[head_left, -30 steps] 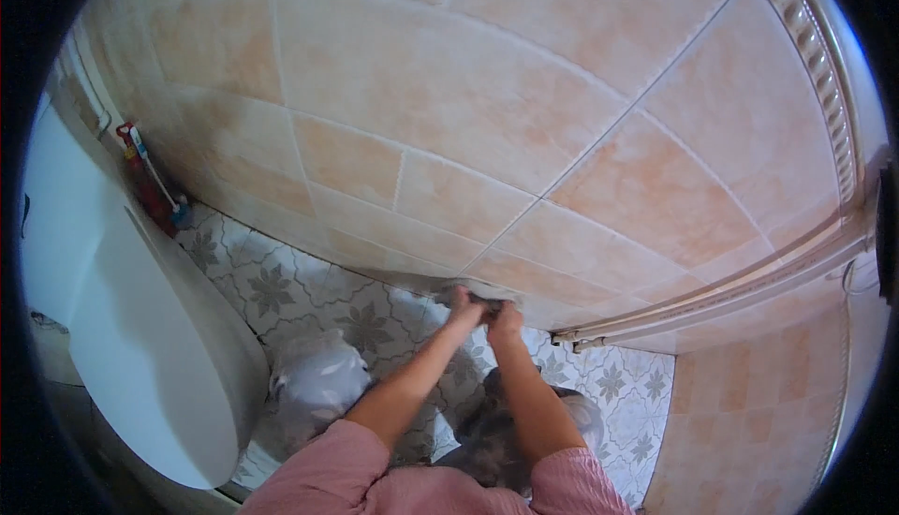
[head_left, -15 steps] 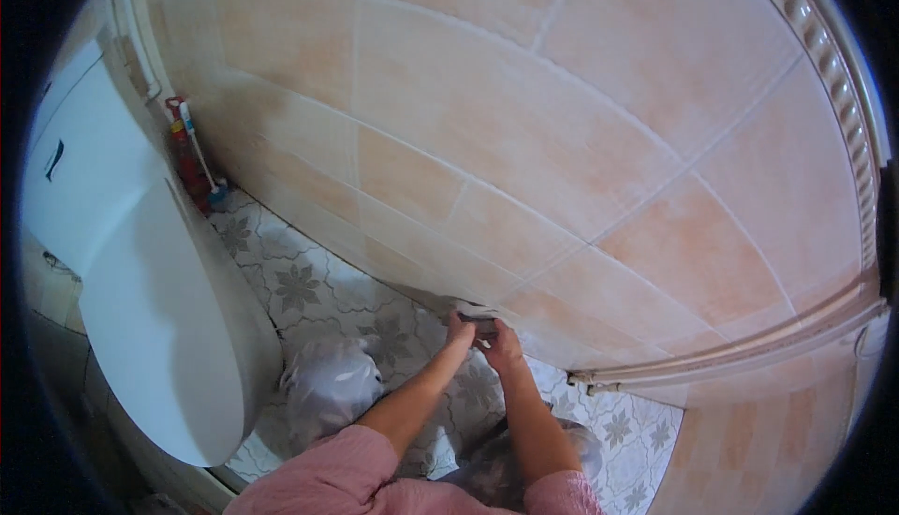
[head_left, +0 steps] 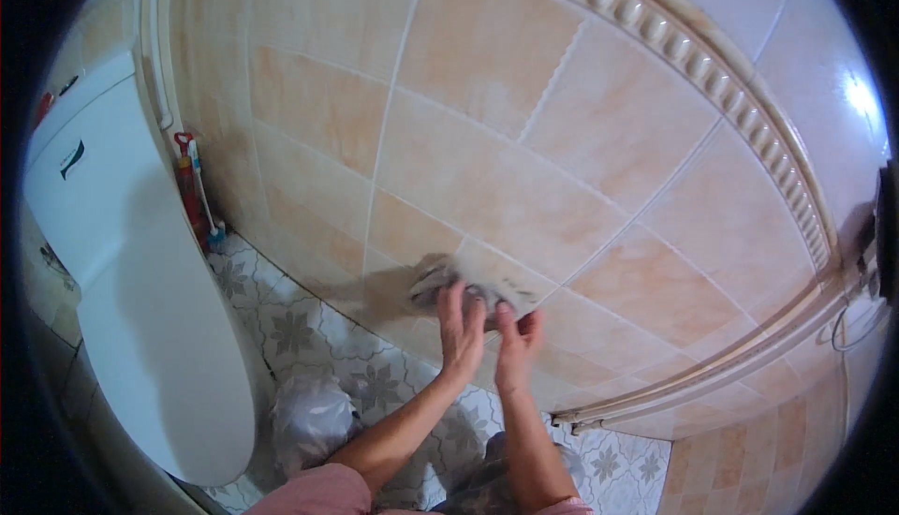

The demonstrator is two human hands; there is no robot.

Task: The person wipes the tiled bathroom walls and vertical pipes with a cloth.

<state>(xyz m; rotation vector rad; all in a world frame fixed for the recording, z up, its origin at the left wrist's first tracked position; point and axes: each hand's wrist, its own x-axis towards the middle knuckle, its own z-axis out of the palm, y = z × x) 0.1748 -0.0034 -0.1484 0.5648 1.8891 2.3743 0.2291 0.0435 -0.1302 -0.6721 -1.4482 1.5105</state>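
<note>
A crumpled grey-white cloth (head_left: 433, 283), smeared by motion, is spread between my two hands in front of the tiled wall (head_left: 487, 178). The fingers of my left hand (head_left: 461, 337) grip its lower left part. My right hand (head_left: 515, 351) pinches the lower right edge between thumb and fingers. Whether the cloth touches the wall, I cannot tell. Both forearms reach up from the bottom edge out of pink sleeves.
A white toilet (head_left: 159, 328) with its lid down stands at left. Beyond it a red plunger-like tool (head_left: 190, 192) and a brush (head_left: 213, 229) lean in the corner. A whitish plastic-wrapped bundle (head_left: 314, 421) sits on the patterned floor (head_left: 300, 332). Pipes (head_left: 655, 393) run low along the right.
Both hands have risen from near the floor, moving farther apart. The cloth, bunched small before, is now spread wider. The view has tilted up, showing more wall.
</note>
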